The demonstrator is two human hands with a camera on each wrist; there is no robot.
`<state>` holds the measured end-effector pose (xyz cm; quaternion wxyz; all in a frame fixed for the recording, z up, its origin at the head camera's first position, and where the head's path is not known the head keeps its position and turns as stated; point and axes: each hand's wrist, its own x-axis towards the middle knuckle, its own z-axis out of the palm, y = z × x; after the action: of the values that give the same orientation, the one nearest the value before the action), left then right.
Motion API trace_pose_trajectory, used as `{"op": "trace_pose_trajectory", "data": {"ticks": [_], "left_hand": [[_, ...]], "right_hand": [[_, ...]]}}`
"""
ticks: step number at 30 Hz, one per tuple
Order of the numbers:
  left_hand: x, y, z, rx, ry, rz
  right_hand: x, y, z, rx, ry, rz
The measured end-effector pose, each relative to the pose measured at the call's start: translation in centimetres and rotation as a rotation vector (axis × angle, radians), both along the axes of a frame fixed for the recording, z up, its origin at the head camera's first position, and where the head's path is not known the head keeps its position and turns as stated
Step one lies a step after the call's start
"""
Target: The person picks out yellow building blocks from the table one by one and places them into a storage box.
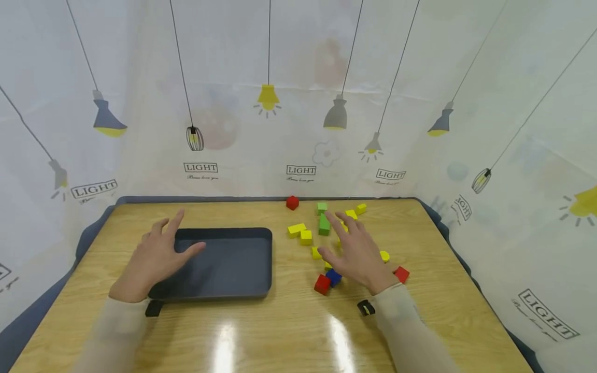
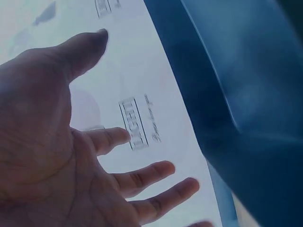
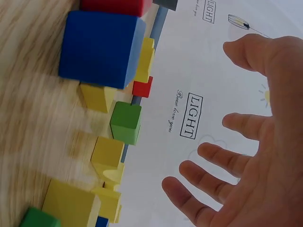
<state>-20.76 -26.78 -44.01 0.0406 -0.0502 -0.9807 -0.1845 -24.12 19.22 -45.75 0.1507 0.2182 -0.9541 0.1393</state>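
My left hand (image 1: pixel 156 257) hovers over the left side of a dark rectangular tray (image 1: pixel 233 264), fingers spread and holding nothing. In the left wrist view the same hand (image 2: pixel 90 142) shows its palm with the fingers extended. My right hand (image 1: pixel 356 251) hangs above a scatter of coloured blocks, its fingers apart and nothing between them. Around it lie a green block (image 1: pixel 324 225), a yellow block (image 1: pixel 306 238), a blue block (image 1: pixel 333 277) and a red block (image 1: pixel 322 284). The right wrist view shows the right hand (image 3: pixel 246 156) beside the blue block (image 3: pixel 99 47). Some blocks are hidden beneath this hand.
A red block (image 1: pixel 292 202) lies by the table's back edge, and another red block (image 1: pixel 401 274) right of the right wrist. The wooden table (image 1: pixel 280 331) meets a printed curtain (image 1: pixel 298 129) behind. Black wrist straps (image 1: pixel 366 308) show near the sleeves.
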Motion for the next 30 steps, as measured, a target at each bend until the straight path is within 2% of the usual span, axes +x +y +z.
{"op": "trace_pose_trajectory", "data": {"ticks": [7,15,22,30], "left_hand": [[-0.5,-2.9,-0.2,0.015,-0.095,-0.014],[-0.8,-5.3,-0.4,0.027,-0.136,-0.094],[-1.0,-5.6,-1.1,0.065,-0.17,-0.135],[-1.4,-5.3,-1.4,0.021,-0.151,-0.163]], "right_hand": [[-0.6,-1.2,0.2,0.007,0.0,0.016],[-1.0,-1.9,0.2,-0.013,-0.061,0.041],[-1.2,-2.3,0.3,0.009,-0.068,0.064],[-1.9,-3.1,0.4,0.027,-0.119,0.094]]}}
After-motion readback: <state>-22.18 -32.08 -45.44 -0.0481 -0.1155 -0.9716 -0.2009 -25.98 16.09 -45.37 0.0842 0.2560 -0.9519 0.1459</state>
